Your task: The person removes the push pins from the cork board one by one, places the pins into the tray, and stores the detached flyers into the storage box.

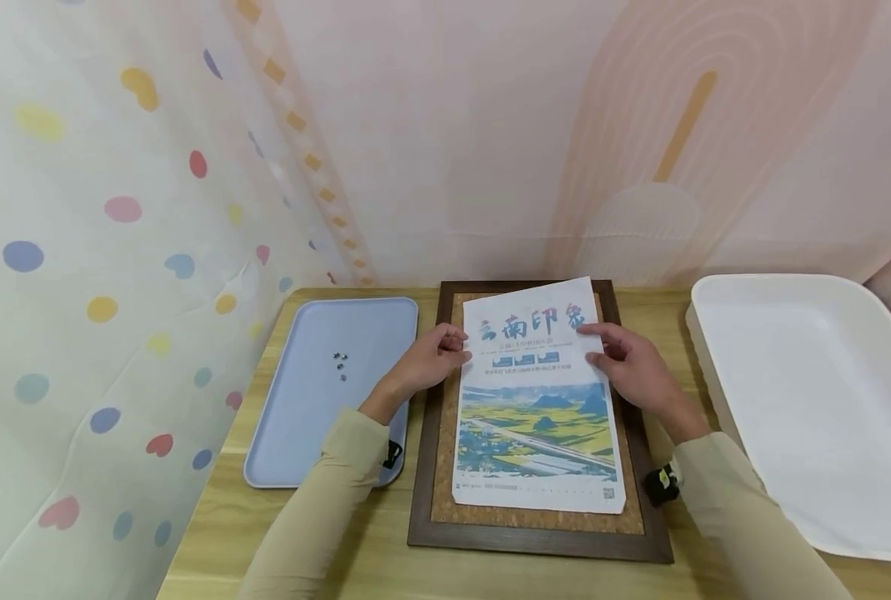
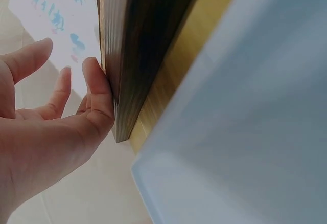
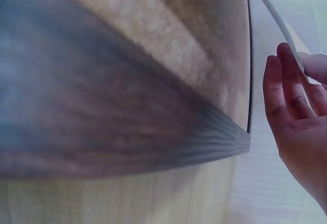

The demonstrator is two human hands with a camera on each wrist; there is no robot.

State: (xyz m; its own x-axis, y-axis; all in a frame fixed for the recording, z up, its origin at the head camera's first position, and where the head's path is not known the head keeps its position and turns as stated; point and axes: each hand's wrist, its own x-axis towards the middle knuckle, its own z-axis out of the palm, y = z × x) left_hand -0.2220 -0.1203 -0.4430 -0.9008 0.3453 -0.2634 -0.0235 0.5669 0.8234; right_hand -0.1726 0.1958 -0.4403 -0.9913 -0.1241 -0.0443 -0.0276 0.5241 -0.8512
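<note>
Head view shows the poster (image 1: 538, 400) lying on the corkboard (image 1: 445, 467), left hand (image 1: 432, 360) and right hand (image 1: 628, 362) pinching its side edges, slightly askew and unpinned; pins (image 1: 340, 363) wait in the blue tray (image 1: 295, 433).

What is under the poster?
The poster lies on a cork board in a dark wood frame. Cork shows around its edges; whatever is beneath its middle is covered.
</note>
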